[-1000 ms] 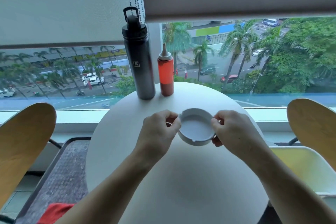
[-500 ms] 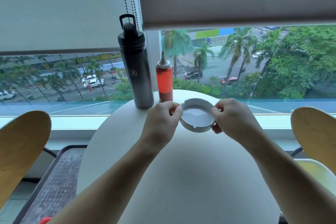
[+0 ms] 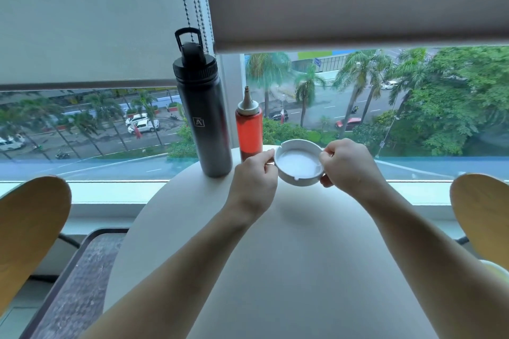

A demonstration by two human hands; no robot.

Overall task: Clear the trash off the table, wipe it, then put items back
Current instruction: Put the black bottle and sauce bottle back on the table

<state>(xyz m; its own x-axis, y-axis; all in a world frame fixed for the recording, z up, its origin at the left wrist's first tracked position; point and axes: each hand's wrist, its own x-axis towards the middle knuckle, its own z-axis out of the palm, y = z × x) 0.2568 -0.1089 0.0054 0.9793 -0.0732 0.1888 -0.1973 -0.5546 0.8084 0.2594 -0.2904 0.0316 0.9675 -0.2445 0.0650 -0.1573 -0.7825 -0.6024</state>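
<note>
White ashtray (image 3: 298,166), centre frame at the far edge of the round white table (image 3: 289,270), was pinched at its rim by left hand (image 3: 254,181) and right hand (image 3: 348,164), just right of red squeeze bottle (image 3: 248,126) and dark flask (image 3: 202,115).

A round white table (image 3: 289,270) is seen. At its twelve o'clock edge a dark flask (image 3: 203,124) is stood upright, with a red squeeze bottle (image 3: 248,131) placed just beside it.
</note>
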